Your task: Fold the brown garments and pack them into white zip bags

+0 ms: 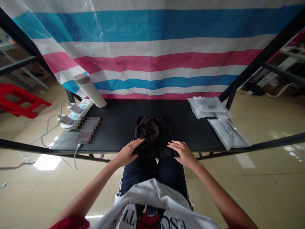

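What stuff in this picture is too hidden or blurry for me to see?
- Phone screen, head view: blurry squares cover it.
- Palms of the left hand and right hand, head view: the backs of the hands hide them.
- Underside of the black cloth, head view: its top hides it.
- Rest of the red stool, head view: cut off by the left edge.
- Small print on the front packet, head view: too tiny.

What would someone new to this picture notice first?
Probably the big blue, pink and white striped sheet hanging behind the black table. Next, perhaps, the bright red stool at the picture's far left. The black cloth, dark on dark at the middle of the table's near edge, stands out less.
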A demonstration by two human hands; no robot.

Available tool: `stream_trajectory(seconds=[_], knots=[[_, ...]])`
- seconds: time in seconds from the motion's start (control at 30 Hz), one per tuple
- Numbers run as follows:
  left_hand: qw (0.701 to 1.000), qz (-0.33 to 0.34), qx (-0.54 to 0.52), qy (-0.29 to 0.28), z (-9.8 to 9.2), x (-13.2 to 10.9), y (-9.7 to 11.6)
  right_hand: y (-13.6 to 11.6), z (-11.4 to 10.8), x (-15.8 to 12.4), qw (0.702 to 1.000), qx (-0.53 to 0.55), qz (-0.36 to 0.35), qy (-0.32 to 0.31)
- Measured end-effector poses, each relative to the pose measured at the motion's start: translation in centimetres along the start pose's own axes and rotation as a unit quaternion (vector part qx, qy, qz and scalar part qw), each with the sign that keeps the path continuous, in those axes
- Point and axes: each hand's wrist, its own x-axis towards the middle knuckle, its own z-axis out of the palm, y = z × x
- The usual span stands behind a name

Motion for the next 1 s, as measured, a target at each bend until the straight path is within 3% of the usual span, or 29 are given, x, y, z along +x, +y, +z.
stream_trajectory(seconds=[0.17,0.33,0.53,0.63,0.77,1.0], knots=[[0.981,-0.107,-0.111,0.119,-0.2,2.5,-1.4,1.2,-0.3,3.3,0.99,0.062,0.096,0.084],[0.947,-0.24,-0.069,0.2,0.3,6.3,-2.4,2.1,0.0,7.3,0.965,-0.01,0.229,0.13],[0.938,-0.279,0.046,0.2,0.0,7.5,-2.6,2.3,0.6,8.8,0.931,-0.081,0.339,0.108],[0.935,-0.301,0.064,0.178,-0.4,7.6,-3.7,3.1,0.4,8.9,0.931,-0.06,0.339,0.121],[0.936,-0.324,0.014,0.135,-1.0,8.1,-5.8,5.0,-0.1,9.7,0.935,0.017,0.323,0.144],[0.953,-0.281,0.022,0.114,-1.4,9.7,-7.3,6.5,0.0,12.7,0.93,0.062,0.349,0.098]])
